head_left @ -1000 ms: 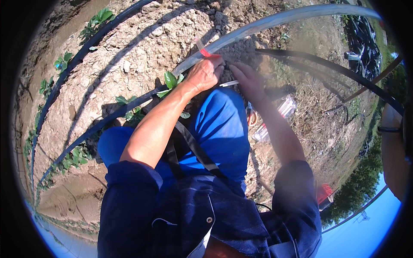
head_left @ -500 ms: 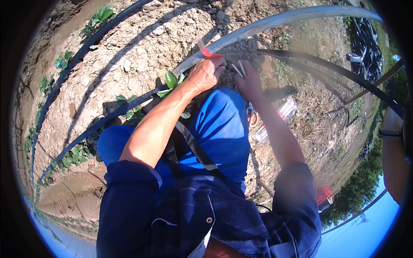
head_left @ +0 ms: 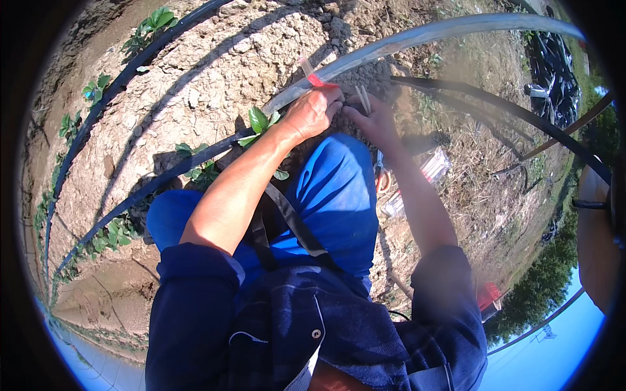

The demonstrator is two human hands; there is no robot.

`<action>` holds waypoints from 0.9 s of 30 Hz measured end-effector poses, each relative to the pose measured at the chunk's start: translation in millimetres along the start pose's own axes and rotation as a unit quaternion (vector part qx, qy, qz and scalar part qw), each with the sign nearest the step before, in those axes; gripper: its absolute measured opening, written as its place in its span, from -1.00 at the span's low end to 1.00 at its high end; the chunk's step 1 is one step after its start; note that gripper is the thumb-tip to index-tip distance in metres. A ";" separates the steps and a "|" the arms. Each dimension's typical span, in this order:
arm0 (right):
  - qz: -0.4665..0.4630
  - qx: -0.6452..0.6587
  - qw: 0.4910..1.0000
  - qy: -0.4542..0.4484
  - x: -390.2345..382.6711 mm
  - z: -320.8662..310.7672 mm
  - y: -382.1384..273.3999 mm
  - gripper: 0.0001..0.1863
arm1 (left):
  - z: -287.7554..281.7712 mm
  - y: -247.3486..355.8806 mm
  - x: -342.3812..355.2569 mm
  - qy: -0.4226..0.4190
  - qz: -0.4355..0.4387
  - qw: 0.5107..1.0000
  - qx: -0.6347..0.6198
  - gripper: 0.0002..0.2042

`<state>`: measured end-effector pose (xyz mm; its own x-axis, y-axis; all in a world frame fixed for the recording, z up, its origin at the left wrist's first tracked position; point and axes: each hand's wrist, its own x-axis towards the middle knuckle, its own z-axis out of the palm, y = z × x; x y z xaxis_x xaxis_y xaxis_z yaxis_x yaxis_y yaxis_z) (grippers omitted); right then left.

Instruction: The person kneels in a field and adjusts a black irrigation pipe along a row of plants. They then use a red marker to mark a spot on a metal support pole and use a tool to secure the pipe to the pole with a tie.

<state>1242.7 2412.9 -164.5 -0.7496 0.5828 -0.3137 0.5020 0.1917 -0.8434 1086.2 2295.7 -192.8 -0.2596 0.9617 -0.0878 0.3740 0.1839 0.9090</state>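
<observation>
My left hand (head_left: 314, 112) is closed in a pinch on a red strip (head_left: 318, 81) with a clear end, beside the thick grey hose (head_left: 391, 45). Close to its fingertips, my right hand (head_left: 377, 125) has closed fingers, with two thin white sticks (head_left: 363, 98) standing up out of them. What the fingertips of both hands meet around is hidden. A green leafy plant (head_left: 259, 121) grows next to my left wrist. Scissors (head_left: 383, 180) with orange handles lie by my right forearm, and a clear packet (head_left: 435, 165) with white and red contents is just past it.
Black drip hoses (head_left: 156, 184) run along rows of small plants at left. Another black hose (head_left: 495, 98) arches at right, near a heap of black plastic film (head_left: 553, 75). A red object (head_left: 488, 296) sits behind my right elbow. Dry, cloddy soil (head_left: 215, 72) lies ahead.
My right hand has moved slightly up and left toward my left hand, and the white sticks in it have turned more upright. My left hand keeps its place.
</observation>
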 end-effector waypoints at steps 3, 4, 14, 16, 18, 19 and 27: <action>0.005 0.030 0.999 -0.010 1.0 1.1 -7.1 -0.75 | -1.9 -0.1 0.2 -0.009 -0.002 1.000 0.007 -0.90; -0.002 0.034 0.999 -0.009 1.5 1.0 -6.6 -0.76 | -1.8 0.0 0.8 -0.012 -0.001 1.000 0.008 -0.90; -0.002 0.008 1.000 -0.023 5.9 -0.1 -10.4 -0.80 | -1.6 -5.4 -1.2 0.003 0.030 0.999 -0.020 -0.93; -0.006 0.006 1.000 -0.015 5.2 0.0 -3.8 -0.80 | -1.0 -3.9 -0.1 0.004 0.040 0.999 -0.023 -0.92; -0.006 -0.004 1.000 -0.006 4.3 1.0 -1.4 -0.81 | -0.8 -2.7 -1.0 0.000 0.028 0.999 -0.021 -0.92; -0.004 -0.014 1.000 -0.002 3.7 2.1 -2.4 -0.81 | -1.7 -2.1 -1.2 -0.001 0.022 1.000 -0.018 -0.92; -0.038 -0.039 0.998 0.039 1.3 6.6 -5.9 -0.82 | 2.5 -17.0 -2.1 -0.042 0.028 0.993 0.107 -0.88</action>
<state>1236.0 2407.3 -162.8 -0.7526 0.6232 -0.2125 0.4792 0.2971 -0.8259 1082.6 2291.0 -209.1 -0.1608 0.9836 -0.0813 0.5682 0.1596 0.8073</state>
